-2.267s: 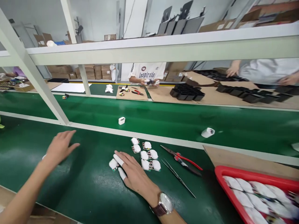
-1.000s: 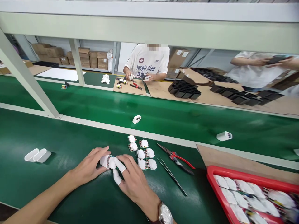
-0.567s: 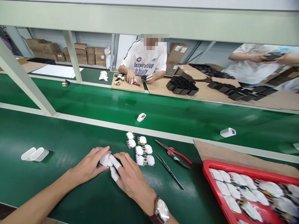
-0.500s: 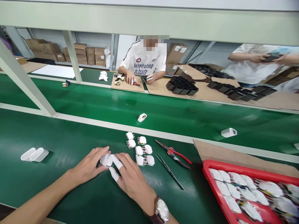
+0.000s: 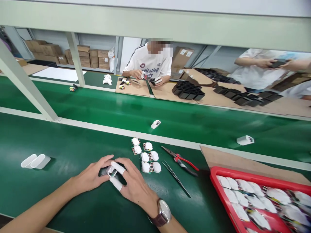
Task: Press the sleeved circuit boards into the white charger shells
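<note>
Between my two hands is a white oval plastic housing [image 5: 112, 171], its opening facing me, with a green circuit board and white padding visible inside. My left hand [image 5: 93, 174] grips the housing from the left, thumb below and fingers above. White finger cots cover the thumb and index finger of my right hand [image 5: 132, 184], which press on the housing's rim from the right. Two more white housings [image 5: 40, 161] lie side by side on the green table at the left. Several padded circuit boards [image 5: 145, 157] are laid out just beyond my right hand.
Red-handled pliers [image 5: 181, 160] and tweezers [image 5: 177, 179] lie right of the boards. A red tray [image 5: 215, 181] of padded boards stands at the right. Across the green belt [image 5: 116, 111], which carries white housings [image 5: 245, 140], a co-worker [image 5: 149, 64] sits working.
The housing's opening has turned more toward me, and the board now sits inside its rim. My right fingers have shifted slightly left. Items on the belt have moved right.
</note>
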`<state>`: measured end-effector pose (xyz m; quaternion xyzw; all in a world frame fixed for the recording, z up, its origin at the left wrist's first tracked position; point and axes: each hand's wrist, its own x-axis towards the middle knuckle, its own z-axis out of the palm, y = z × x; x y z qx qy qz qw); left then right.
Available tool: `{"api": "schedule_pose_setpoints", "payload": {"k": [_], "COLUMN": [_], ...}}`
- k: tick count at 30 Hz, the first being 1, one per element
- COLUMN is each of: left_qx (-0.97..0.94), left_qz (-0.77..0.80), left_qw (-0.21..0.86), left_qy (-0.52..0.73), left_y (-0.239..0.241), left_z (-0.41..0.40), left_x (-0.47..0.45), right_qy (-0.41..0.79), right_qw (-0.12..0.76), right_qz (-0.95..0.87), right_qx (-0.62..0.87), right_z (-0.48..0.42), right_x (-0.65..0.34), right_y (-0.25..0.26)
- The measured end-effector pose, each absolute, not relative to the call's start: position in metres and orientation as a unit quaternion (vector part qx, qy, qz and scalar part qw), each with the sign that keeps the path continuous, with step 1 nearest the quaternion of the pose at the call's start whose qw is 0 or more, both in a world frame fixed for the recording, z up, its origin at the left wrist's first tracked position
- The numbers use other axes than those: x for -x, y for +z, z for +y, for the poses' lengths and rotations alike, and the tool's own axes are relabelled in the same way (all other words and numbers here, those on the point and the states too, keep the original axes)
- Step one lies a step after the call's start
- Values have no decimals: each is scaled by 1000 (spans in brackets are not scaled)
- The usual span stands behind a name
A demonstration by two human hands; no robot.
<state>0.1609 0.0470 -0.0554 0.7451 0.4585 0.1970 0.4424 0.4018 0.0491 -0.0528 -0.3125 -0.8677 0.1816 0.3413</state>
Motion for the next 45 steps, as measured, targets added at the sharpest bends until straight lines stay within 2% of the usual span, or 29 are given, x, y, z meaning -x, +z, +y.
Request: {"api": "schedule_pose_setpoints", "payload": {"k": [9, 15, 18, 21, 25, 32, 35, 40, 45], "left_qx": [-745, -761, -774, -777, -778, -865, -881, -881, -881], "left_qz": [451, 441, 421, 420, 439, 352, 318, 319, 328], "left_qw": [452, 429, 419, 414, 385, 210, 159, 147, 187], "left_qy": [191, 206, 219, 221, 232, 290, 311, 318, 284], "left_y": [-49, -54, -57, -58, -62, -72, -67, -50, -36], "left_z": [49, 49, 49, 49, 46, 44, 47, 45, 50], "left_x": [-162, -160, -161, -161, -161, -160, -163, -172, -174], "right_qy": [29, 29, 64, 129, 127, 222, 180, 101, -2], "right_qw": [262, 275, 279, 319, 305, 335, 366, 393, 359], "right_qz": [-930, -916, -904, -876, -882, -844, -840, -837, -844], "right_qx": [258, 290, 316, 339, 337, 355, 359, 366, 398], "right_z": [48, 49, 49, 50, 50, 52, 54, 54, 65], "right_x": [-405, -397, -397, -399, -401, -411, -417, -418, -423], "right_y": [-51, -51, -52, -52, -52, -55, -55, -53, -53]}}
